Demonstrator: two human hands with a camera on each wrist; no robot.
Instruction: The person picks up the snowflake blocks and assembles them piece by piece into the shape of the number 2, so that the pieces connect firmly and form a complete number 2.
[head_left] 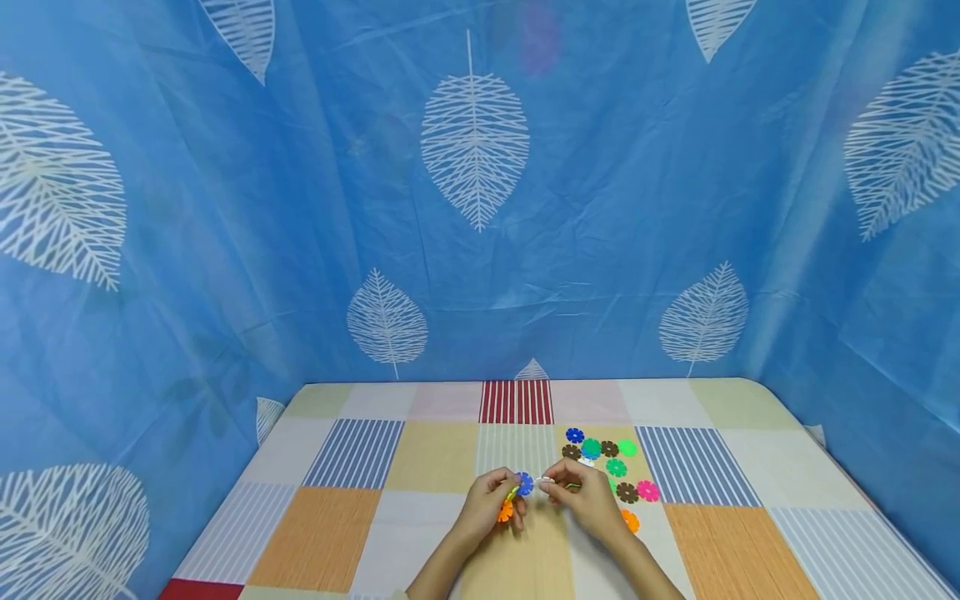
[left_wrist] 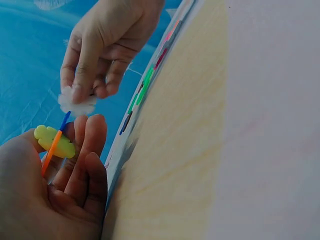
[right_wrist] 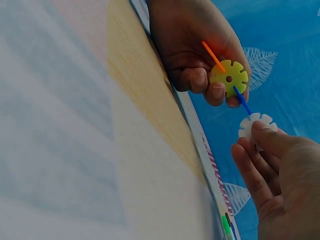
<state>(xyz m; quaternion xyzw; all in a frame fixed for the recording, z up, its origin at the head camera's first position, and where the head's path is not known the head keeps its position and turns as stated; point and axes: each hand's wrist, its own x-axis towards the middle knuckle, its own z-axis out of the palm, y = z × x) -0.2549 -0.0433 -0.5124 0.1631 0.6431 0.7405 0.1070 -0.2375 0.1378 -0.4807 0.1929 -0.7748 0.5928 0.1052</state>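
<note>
My left hand holds a short chain of notched plastic discs. An orange disc and a blue disc are slotted into a yellow disc, which the left fingers pinch. Between thumb and fingers, my right hand grips a white disc. In both wrist views the white disc's edge meets the outer edge of the blue disc; whether their notches are engaged I cannot tell. Both hands are held over the near middle of the table, close together.
Loose discs lie on the patchwork tablecloth beyond and beside the right hand: a pink disc, a brown disc, a green disc, a dark blue disc and several others. Blue leaf-print curtains surround the table's back and sides.
</note>
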